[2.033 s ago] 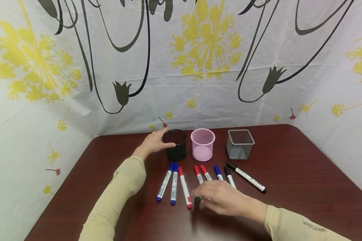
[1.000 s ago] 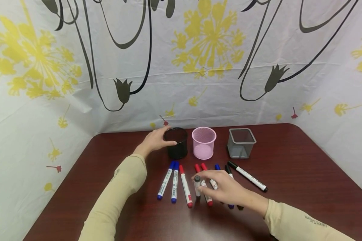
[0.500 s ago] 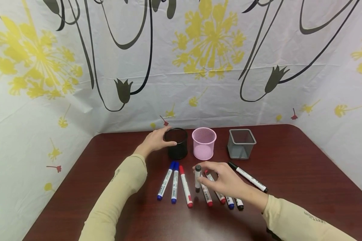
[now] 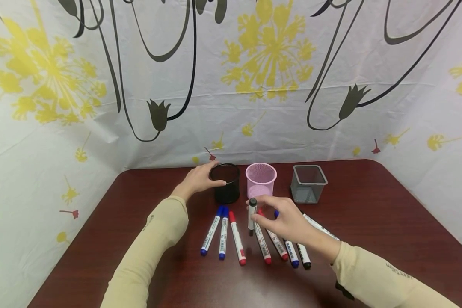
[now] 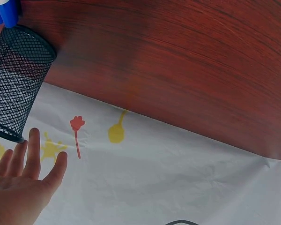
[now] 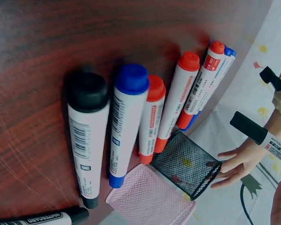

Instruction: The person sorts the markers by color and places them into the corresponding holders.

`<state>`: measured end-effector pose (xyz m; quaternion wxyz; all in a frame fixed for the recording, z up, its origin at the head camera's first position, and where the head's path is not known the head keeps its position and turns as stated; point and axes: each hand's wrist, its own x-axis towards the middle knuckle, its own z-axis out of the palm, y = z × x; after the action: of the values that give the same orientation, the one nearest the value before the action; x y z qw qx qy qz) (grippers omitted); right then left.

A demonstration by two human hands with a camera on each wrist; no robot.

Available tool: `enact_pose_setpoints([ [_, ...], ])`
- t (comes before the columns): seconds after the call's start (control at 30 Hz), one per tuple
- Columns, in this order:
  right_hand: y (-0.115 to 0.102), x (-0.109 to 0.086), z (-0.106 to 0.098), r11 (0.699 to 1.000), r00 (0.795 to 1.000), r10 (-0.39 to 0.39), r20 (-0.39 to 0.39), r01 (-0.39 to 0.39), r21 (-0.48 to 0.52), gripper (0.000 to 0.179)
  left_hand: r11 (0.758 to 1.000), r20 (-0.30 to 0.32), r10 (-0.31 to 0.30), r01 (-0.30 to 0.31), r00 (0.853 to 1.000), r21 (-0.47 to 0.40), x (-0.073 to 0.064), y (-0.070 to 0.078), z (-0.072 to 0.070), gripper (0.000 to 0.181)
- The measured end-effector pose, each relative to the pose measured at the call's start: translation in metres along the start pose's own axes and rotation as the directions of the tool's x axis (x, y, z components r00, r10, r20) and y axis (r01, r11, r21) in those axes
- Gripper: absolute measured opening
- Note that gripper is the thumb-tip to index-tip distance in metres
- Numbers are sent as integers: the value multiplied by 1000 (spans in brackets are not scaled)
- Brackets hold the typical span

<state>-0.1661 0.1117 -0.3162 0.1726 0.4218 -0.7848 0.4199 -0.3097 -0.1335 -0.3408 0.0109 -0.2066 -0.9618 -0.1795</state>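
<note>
My right hand [image 4: 288, 220] pinches a black-capped whiteboard marker [image 4: 251, 219] upright between thumb and fingers, raised over the table in front of the pink mesh pen cup [image 4: 260, 190]. In the right wrist view that marker [image 6: 267, 140] appears at the right edge, with only part of the hand visible. At the far side, my left hand [image 4: 196, 180] touches the rim of a black mesh pen cup [image 4: 227, 192], thumb in front and fingers behind. The left wrist view shows fairly straight, spread fingers [image 5: 33, 152] beside the cup's rim [image 5: 11, 136].
Right of the pink cup stands a grey square mesh holder [image 4: 306, 190]. Blue markers [image 4: 211, 233], red markers [image 4: 236, 239] and black markers [image 4: 303, 256] lie on the dark red table [image 4: 169, 273]. A patterned white sheet [image 4: 200, 85] hangs behind.
My right hand has lifted the black marker and carried it forward toward the cups, turning it upright. My left hand has stayed at the black cup.
</note>
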Motion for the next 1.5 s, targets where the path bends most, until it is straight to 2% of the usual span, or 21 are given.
enact_pose_setpoints([
  [0.1,-3,4,-2,1000,1000,7,2,-7,6,26,1000,6,-3,3,1000,-1,0,0,0,77],
  [0.33,19,4,2,1000,1000,9,-11,-10,-7,27,1000,15,-5,5,1000,-5,0,0,-1,79],
  [0.47,22,6,2,999,999,35,-14,-35,3,25,1000,15,-9,9,1000,-9,1,0,-1,79],
  [0.63,17,11,0,997,997,74,-16,-74,12,24,1000,23,-15,16,1000,-14,1,0,-2,79],
  [0.87,-12,24,-10,998,997,65,-30,-65,-18,24,1000,24,-14,14,1000,-1,2,-1,-2,78],
  [1.07,-13,29,-13,998,998,59,-36,-60,-18,22,999,36,-24,25,999,-32,1,0,-3,81],
  [1.1,-13,30,-13,998,997,61,-37,-62,-17,21,999,26,-9,9,1000,-31,4,-4,0,82],
  [1.23,-13,35,-15,997,996,79,-50,-80,-20,22,999,32,-12,13,999,-37,6,-6,1,84],
  [1.43,-13,40,-16,993,992,115,-60,-117,-27,24,999,40,-29,30,999,-21,2,0,-3,79],
  [1.5,-3,39,-14,993,992,113,-65,-114,-27,24,999,41,-31,32,999,-13,2,0,-2,78],
])
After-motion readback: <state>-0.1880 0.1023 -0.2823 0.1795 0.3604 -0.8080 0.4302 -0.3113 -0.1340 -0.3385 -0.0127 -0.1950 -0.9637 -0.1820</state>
